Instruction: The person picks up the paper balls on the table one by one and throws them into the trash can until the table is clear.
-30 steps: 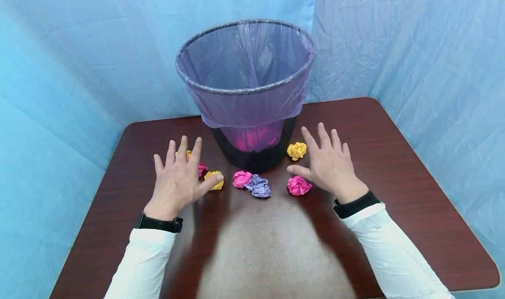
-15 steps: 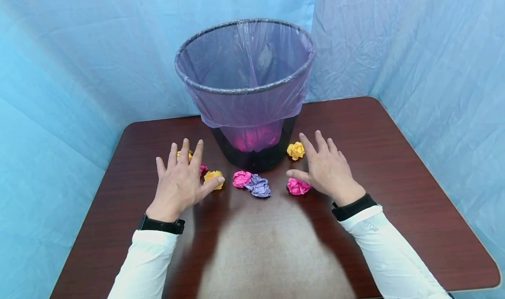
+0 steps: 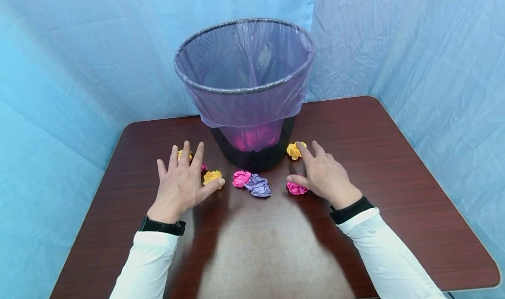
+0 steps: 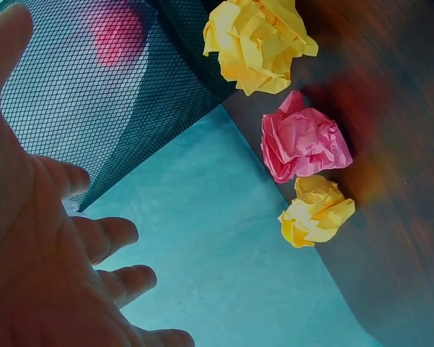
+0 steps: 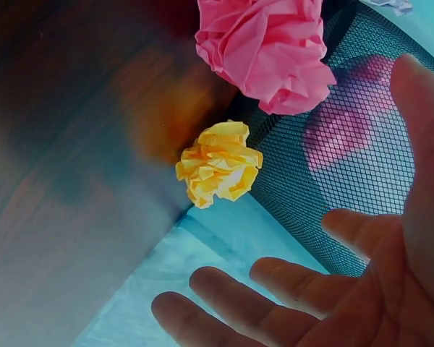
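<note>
My left hand (image 3: 177, 187) hovers with spread fingers over the left paper balls and holds nothing. Beneath it lie a yellow crumpled paper ball (image 4: 260, 43), a pink one (image 4: 304, 141) and a smaller-looking yellow one (image 4: 317, 211); in the head view the fingers partly cover them. My right hand (image 3: 327, 176), fingers extended and nothing in it, is over the right side. Its index fingertip overlaps a yellow paper ball (image 5: 220, 165) in the head view, and its thumb overlaps a pink paper ball (image 5: 271, 50). Between the hands, a pink ball (image 3: 241, 179) sits against a purple one (image 3: 258, 186).
A black mesh wastebasket (image 3: 252, 161) with a purple plastic liner (image 3: 252, 108) stands at the table's back middle; pink shapes show through its lower wall. The dark wooden table (image 3: 394, 193) has rounded corners. Blue cloth (image 3: 79, 49) hangs around the back and sides.
My right hand has come down and toward me, its fingertips now nearer the right-hand yellow and pink balls. My left hand has shifted slightly right and toward me. The paper balls stay put.
</note>
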The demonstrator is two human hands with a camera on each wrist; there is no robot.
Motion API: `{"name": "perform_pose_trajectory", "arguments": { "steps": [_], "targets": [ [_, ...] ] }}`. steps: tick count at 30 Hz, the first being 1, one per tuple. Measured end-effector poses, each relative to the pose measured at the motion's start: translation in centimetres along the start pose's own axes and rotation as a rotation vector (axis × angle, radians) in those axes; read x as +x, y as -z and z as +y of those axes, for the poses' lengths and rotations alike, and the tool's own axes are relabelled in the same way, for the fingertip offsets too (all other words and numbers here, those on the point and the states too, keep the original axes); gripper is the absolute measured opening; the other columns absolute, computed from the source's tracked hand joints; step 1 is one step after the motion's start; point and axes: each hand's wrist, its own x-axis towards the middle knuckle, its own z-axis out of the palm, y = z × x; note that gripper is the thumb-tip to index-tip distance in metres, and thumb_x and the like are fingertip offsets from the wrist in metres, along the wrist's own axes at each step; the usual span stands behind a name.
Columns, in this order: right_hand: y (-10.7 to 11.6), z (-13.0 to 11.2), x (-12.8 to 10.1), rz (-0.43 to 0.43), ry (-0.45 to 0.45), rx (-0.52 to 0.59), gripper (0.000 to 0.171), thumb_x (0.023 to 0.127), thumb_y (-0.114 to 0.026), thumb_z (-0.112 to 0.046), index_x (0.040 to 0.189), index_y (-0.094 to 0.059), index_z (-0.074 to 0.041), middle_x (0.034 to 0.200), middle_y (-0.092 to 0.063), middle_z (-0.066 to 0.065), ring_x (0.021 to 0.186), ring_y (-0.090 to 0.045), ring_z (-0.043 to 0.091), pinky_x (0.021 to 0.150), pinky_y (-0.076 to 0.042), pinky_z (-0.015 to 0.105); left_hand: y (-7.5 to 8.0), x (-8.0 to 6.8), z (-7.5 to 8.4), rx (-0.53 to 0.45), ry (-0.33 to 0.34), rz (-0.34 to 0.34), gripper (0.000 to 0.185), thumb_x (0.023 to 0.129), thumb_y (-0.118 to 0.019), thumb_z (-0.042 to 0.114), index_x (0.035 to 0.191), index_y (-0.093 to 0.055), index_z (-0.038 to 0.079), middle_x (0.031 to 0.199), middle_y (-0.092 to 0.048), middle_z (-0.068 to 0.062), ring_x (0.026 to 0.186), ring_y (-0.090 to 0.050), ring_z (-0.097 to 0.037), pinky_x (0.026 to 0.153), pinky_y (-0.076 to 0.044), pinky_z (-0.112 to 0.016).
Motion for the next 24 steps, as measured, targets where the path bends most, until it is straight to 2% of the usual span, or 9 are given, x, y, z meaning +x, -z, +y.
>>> {"name": "perform_pose_trajectory", "arguments": {
  "steps": [7,15,19,24],
  "targets": [
    [-0.3,-0.4,-0.2,-0.033,0.0,-0.012,0.093,0.079,-0.066,-0.065,0.151,-0.028,-0.019,0.141,-0.039,0.028,0.111,-0.056,0.046,0.083,-0.05,0.06,-0.1,-0.1,0.0,-0.008,-0.001,0.004,0.108,0.073,-0.048,0.083,0.156,-0.02,0.02,0.157,-0.021,-0.021,0.143,-0.013,-0.047,0.101,-0.009,-0.078],
    [-0.8,-0.8,-0.3,-0.049,0.015,-0.027,0.085,0.08,-0.067,-0.06,0.147,-0.036,-0.018,0.13,-0.049,0.027,0.103,-0.061,0.041,0.079,-0.052,0.056,-0.3,-0.1,-0.1,-0.017,0.001,0.005,0.108,0.073,-0.048,0.084,0.156,-0.02,0.02,0.157,-0.021,-0.02,0.142,-0.014,-0.047,0.1,-0.009,-0.078],
    [-1.1,-0.9,-0.4,-0.057,0.034,-0.029,0.081,0.081,-0.067,-0.059,0.145,-0.04,-0.018,0.127,-0.051,0.026,0.099,-0.062,0.04,0.078,-0.053,0.056,-0.5,-0.2,-0.1,-0.018,0.0,0.008,0.108,0.073,-0.049,0.084,0.155,-0.022,0.02,0.157,-0.021,-0.02,0.142,-0.015,-0.047,0.1,-0.01,-0.078],
    [-1.2,-1.2,-0.5,-0.106,0.028,-0.01,0.082,0.08,-0.069,-0.059,0.146,-0.041,-0.019,0.13,-0.049,0.027,0.102,-0.061,0.041,0.08,-0.052,0.056,-0.6,-0.2,-0.1,-0.027,0.002,0.008,0.107,0.073,-0.051,0.083,0.155,-0.023,0.02,0.157,-0.022,-0.021,0.142,-0.015,-0.047,0.1,-0.009,-0.078]
  ]
}}
